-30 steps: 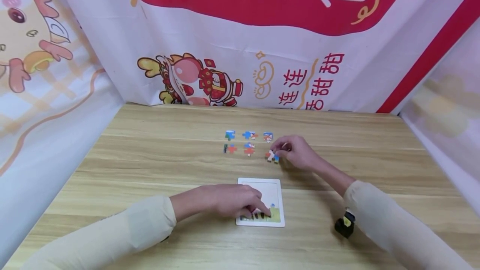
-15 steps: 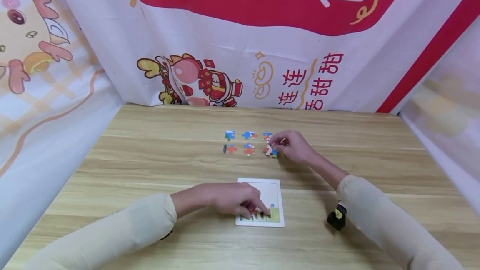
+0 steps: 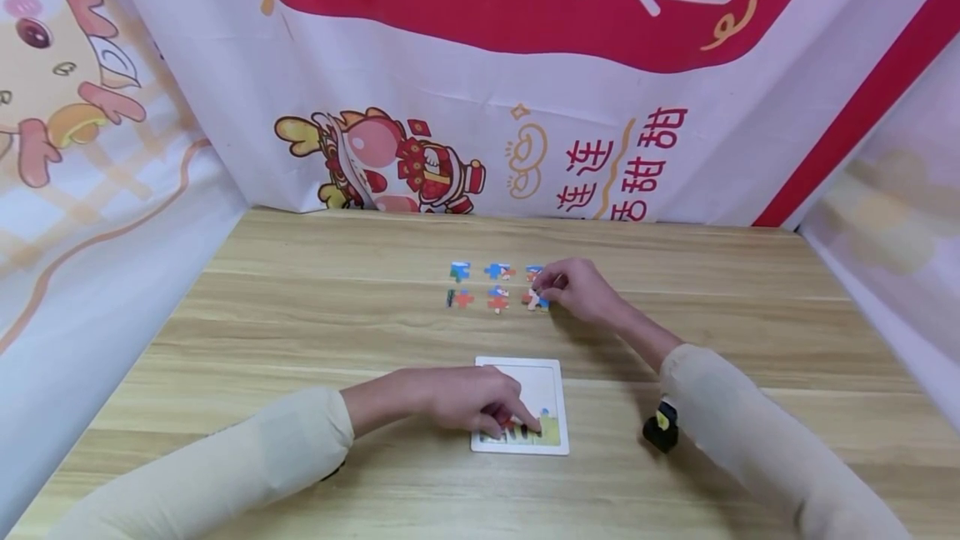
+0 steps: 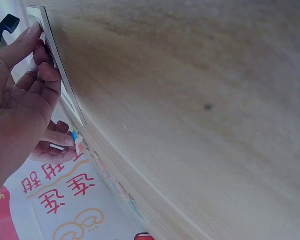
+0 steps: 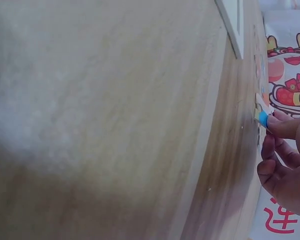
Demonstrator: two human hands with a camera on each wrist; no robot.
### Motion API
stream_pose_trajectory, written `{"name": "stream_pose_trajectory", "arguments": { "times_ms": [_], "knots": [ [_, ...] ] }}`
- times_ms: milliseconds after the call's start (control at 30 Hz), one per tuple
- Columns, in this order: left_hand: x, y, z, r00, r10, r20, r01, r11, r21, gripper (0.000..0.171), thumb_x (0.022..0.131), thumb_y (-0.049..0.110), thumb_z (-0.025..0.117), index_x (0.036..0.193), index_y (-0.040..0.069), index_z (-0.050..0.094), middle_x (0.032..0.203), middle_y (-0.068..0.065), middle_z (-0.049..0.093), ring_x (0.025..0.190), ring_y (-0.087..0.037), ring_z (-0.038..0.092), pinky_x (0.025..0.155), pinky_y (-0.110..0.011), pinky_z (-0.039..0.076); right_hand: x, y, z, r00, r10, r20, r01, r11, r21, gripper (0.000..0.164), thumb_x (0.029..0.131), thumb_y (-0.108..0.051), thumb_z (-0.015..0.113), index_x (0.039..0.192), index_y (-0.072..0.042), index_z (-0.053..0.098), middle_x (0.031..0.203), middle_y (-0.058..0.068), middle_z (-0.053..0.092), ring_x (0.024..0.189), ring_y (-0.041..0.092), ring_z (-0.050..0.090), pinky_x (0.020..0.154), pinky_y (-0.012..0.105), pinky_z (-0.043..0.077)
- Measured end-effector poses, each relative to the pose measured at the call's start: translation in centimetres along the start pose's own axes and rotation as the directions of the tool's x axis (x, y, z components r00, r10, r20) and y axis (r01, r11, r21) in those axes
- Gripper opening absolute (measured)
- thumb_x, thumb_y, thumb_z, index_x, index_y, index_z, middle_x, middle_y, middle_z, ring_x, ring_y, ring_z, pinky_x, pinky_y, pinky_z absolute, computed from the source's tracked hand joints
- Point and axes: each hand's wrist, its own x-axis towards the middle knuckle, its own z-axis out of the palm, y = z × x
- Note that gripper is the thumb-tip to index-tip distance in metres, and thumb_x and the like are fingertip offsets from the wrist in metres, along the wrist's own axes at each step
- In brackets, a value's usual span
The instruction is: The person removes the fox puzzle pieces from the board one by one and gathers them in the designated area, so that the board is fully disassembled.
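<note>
1. two hands busy: right hand (image 3: 581, 290) pinches a puzzle piece (image 3: 536, 300) at the far-right end of the loose pieces (image 3: 480, 284).
2. left hand (image 3: 457, 398) presses fingertips on the puzzle tray (image 3: 551, 373), nearer the person than the loose pieces on the bench (image 3: 300, 315).

Matt pale wood-grain table (image 3: 300, 315), glossy white puzzle tray (image 3: 557, 407), printed cloth backdrop (image 3: 450, 107), smooth cream knit sleeves (image 3: 300, 440)

Wooden table (image 3: 300, 315), cartoon banner walls (image 3: 465, 107)
</note>
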Motion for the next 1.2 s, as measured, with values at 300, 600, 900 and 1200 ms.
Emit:
{"name": "stream_pose_trajectory", "arguments": {
  "times_ms": [300, 600, 900, 1200],
  "knots": [
    [0.02, 0.03, 0.04, 1.0, 0.002, 0.005, -0.002, 1.0, 0.005, 0.041, 0.096, 0.003, 0.071, 0.136, 0.013, 0.069, 0.084, 0.01, 0.051, 0.076, 0.004, 0.046, 0.073, -0.012, 0.044, 0.69, 0.57, 0.67, 1.0, -0.003, 0.008, 0.004, 0.997, -0.083, 0.013, 0.095, 0.004, 0.071, 0.101, -0.003, 0.08, 0.096, 0.009, 0.075, 0.078, 0.016, 0.058, 0.068, 0.028, 0.047],
    [0.07, 0.04, 0.09, 1.0, 0.01, 0.0, -0.01, 1.0, 0.001, 0.041, 0.096, 0.002, 0.071, 0.136, 0.011, 0.069, 0.084, 0.009, 0.051, 0.076, 0.005, 0.046, 0.073, -0.012, 0.044, 0.72, 0.38, 0.75, 1.0, -0.027, -0.002, 0.027, 0.988, -0.15, 0.013, 0.094, 0.003, 0.072, 0.1, -0.004, 0.081, 0.095, 0.007, 0.074, 0.079, 0.016, 0.058, 0.068, 0.029, 0.047],
    [0.03, 0.1, 0.0, 1.0, 0.007, -0.002, -0.007, 1.0, 0.01, 0.041, 0.096, 0.003, 0.071, 0.136, 0.012, 0.069, 0.083, 0.009, 0.05, 0.076, 0.004, 0.045, 0.072, -0.012, 0.043, 0.78, 0.64, 0.9, 0.999, -0.031, -0.03, 0.025, 0.982, -0.188, 0.011, 0.092, 0.001, 0.076, 0.099, -0.006, 0.081, 0.095, 0.005, 0.071, 0.083, 0.017, 0.061, 0.071, 0.03, 0.05],
    [0.0, 0.12, -0.04, 1.0, 0.001, -0.001, -0.001, 1.0, 0.011, 0.042, 0.096, 0.003, 0.071, 0.136, 0.012, 0.069, 0.084, 0.01, 0.05, 0.076, 0.004, 0.045, 0.072, -0.012, 0.043, 0.59, 0.3, 0.8, 0.999, -0.031, -0.043, 0.022, 0.977, -0.21, 0.011, 0.092, -0.003, 0.077, 0.102, -0.006, 0.081, 0.095, 0.006, 0.071, 0.08, 0.016, 0.062, 0.07, 0.03, 0.051]
  ]
}}
